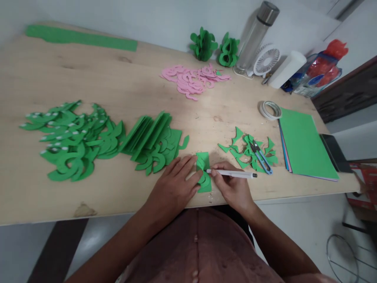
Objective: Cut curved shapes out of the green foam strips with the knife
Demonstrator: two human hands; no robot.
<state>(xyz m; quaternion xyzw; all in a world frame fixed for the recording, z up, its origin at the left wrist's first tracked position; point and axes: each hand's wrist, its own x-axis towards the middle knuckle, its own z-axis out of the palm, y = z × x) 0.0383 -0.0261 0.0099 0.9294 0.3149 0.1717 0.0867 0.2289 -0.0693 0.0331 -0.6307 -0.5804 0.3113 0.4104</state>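
Observation:
My right hand (232,184) grips a white pen (234,173), its tip touching a small green foam-like rectangle (207,187) near the table's front edge. On that rectangle lies a curved green cutout (202,163), partly hidden under fingers. My left hand (178,182) rests flat with fingers extended, its fingertips pressing the cutout down. Just left of it are a stack of folded green strips (150,133) and loose curved green pieces (159,159). Right of the pen sit green offcuts (243,151) with blue-handled thread snips (261,157) on top.
Green cutouts with white tabs (73,133) are heaped at left, pink cutouts (191,78) toward the back. Two green standing figures (203,44), a bottle (256,39) and a fan (266,59) line the wall. Tape rolls (270,110) and green sheets (308,145) lie at right.

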